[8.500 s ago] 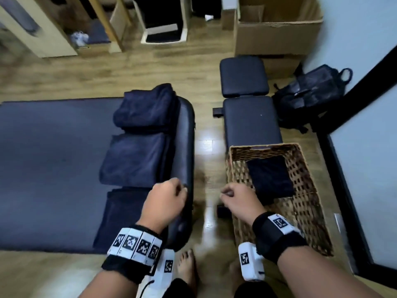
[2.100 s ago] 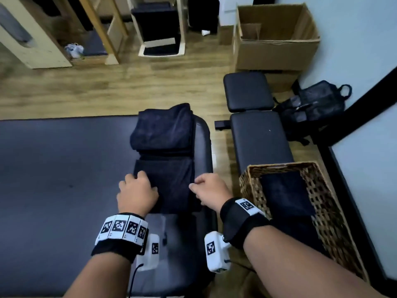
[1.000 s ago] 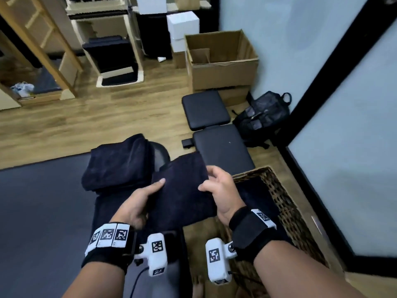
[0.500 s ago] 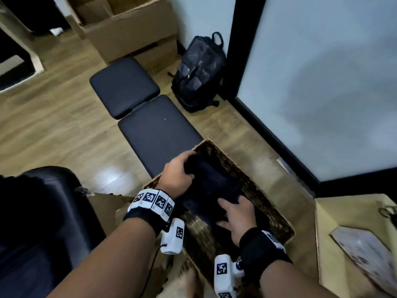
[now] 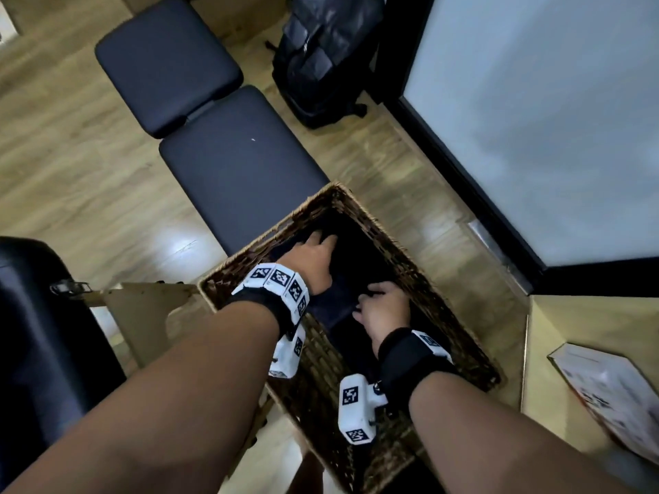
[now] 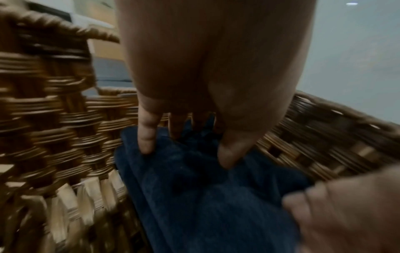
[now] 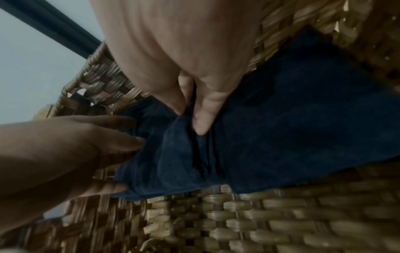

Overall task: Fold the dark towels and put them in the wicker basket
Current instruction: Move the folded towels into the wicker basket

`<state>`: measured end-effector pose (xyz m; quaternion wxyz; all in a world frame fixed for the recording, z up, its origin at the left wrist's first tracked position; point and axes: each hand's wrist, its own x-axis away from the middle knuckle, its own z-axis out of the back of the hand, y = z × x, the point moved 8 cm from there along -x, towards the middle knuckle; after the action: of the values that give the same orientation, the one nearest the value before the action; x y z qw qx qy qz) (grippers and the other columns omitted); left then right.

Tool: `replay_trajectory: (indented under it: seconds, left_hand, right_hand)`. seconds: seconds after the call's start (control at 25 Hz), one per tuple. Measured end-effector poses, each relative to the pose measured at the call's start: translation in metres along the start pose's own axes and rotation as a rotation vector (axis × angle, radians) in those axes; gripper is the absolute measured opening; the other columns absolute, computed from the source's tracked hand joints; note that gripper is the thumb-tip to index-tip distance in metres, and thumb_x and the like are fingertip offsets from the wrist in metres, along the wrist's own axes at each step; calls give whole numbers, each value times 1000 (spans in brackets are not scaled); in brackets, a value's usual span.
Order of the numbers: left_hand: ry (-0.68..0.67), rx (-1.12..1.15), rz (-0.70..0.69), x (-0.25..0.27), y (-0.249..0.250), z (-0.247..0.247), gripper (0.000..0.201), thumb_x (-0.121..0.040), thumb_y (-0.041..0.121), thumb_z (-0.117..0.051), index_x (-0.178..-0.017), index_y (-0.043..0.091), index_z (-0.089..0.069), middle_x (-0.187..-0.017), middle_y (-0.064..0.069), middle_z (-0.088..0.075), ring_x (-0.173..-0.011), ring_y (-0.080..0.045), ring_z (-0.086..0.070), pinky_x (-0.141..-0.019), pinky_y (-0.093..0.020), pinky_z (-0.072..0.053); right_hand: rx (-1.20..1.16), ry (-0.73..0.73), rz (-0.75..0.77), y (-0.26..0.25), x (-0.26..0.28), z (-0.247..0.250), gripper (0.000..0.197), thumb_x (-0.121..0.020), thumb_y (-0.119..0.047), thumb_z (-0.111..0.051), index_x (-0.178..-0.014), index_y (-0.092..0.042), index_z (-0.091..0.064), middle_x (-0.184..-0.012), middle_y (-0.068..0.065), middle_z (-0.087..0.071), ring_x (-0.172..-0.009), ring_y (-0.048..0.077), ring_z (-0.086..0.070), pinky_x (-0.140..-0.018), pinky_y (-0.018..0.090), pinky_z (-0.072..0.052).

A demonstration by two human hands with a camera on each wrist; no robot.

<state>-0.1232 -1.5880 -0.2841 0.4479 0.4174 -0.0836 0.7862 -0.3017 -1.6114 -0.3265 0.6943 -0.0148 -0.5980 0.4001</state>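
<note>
Dark towel in the wicker basket

A folded navy towel lies rumpled at the far end inside the brown woven wicker basket on the floor.

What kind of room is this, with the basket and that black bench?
Probably a home workout or spare room: a padded bench stands on the wooden floor, a backpack lies by the wall, and both hands sit in a wicker basket.
</note>
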Motion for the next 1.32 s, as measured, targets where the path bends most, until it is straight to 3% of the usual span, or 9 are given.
replay_trajectory:
  seconds: [0.16, 0.28, 0.48, 0.68, 0.8, 0.96, 1.08, 1.2, 1.32]
  left_hand:
    - [143, 147, 28, 24, -8, 25, 39, -86, 28, -55, -124, 18, -57, -123, -10, -64, -111, -29, -61, -90, -35, -51]
    - [230, 305, 97, 77, -29, 35, 34, -81, 38, -53, -112, 25, -63, -114, -8, -68, -107, -29, -63, -90, -37, -52]
    - [504, 498, 278, 223, -92, 51, 20, -84, 39, -58, -84, 20, -63, -88, -2, -70, -92, -27, -65, -75, -34, -52]
    - [795, 488, 690, 413, -224, 20, 22, -86, 39, -60, -84, 18, -63, -91, -11, -70, -93, -36, -64, -74, -38, -49]
    - [807, 567, 955, 475, -302, -39, 27, -83, 37, -60, -94, 12, -62, -103, -22, -65, -99, -42, -59, -85, -44, -50]
    - [582, 850, 1058, 479, -348, -115, 66, -79, 55, -67, -117, 3, -54, -124, -24, -59, -118, -41, -54, -99, -44, -46]
    - [652, 1023, 1007, 474, -352, -125, 62, -73, 50, -77, -110, 5, -58, -115, -20, -66, -110, -37, -61, -93, -40, -51]
    - [619, 1145, 923, 468, -344, -136, 55, -61, 45, -83, -102, 12, -66, -103, -11, -71, -99, -30, -66, -88, -37, -54]
    - [592, 1146, 840, 457, -323, -134, 43, -66, 37, -81, -100, 13, -69, -97, -9, -72, -95, -27, -67, -86, -34, -55]
  right_hand:
    - [259, -73, 64, 2, 6, 7, 6, -78, -27, -63, -80, -33, -64, -87, 9, -73, -78, 34, -73, -73, 51, -63]
    - [330, -164, 70, -10, 57, 3, 16, -90, -25, -61, -82, -12, -65, -75, 12, -69, -62, 28, -66, -60, 38, -56]
    - [455, -372, 362, -39, 165, -66, 14, -89, -26, -59, -80, -23, -69, -75, 3, -72, -72, 26, -71, -68, 46, -61]
    - [550, -578, 592, -38, 290, -169, 13, -87, -23, -64, -74, -22, -68, -66, 1, -70, -70, 23, -73, -69, 49, -62]
    - [608, -634, 612, -19, 333, -224, 16, -74, -36, -68, -78, -21, -69, -76, 2, -72, -84, 29, -74, -77, 55, -60]
    - [664, -602, 578, 9, 362, -267, 55, -68, -42, -71, -98, 3, -65, -73, 13, -64, -82, 33, -69, -78, 55, -60]
    - [675, -574, 547, 21, 367, -280, 41, -66, -45, -78, -83, -10, -65, -75, -4, -66, -83, 25, -69, -80, 46, -61]
    - [769, -554, 598, 29, 370, -285, 45, -69, -35, -80, -103, -13, -60, -93, -2, -64, -95, 22, -65, -82, 32, -53]
    - [724, -584, 549, 39, 363, -272, 38, -63, -41, -75, -92, -16, -68, -89, -2, -74, -88, 21, -71, -83, 40, -60]
